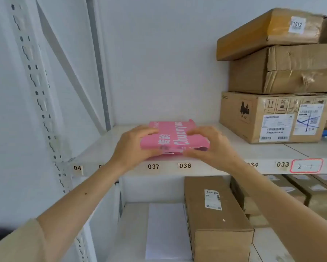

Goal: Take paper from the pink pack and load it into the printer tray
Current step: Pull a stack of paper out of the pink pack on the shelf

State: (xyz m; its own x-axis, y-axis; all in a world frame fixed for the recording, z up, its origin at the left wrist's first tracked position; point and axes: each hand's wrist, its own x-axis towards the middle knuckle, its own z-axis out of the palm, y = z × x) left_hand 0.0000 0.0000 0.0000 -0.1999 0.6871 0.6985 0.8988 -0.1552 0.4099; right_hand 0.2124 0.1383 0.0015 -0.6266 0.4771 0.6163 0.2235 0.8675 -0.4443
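Note:
A pink pack of paper [173, 135] with white lettering lies on the white shelf [106, 148], near its front edge above labels 037 and 036. My left hand [134, 146] grips the pack's left near corner, thumb under the front edge and fingers on top. My right hand [208, 144] holds the right near corner the same way. The wrapper's near end looks torn and crumpled. No printer or tray is in view.
Three stacked cardboard boxes [276, 116] stand on the same shelf to the right. On the shelf below are a long cardboard box [215, 214], a stack of white sheets [166, 231] and several more boxes [310, 195]. A perforated shelf upright [43, 114] rises at left.

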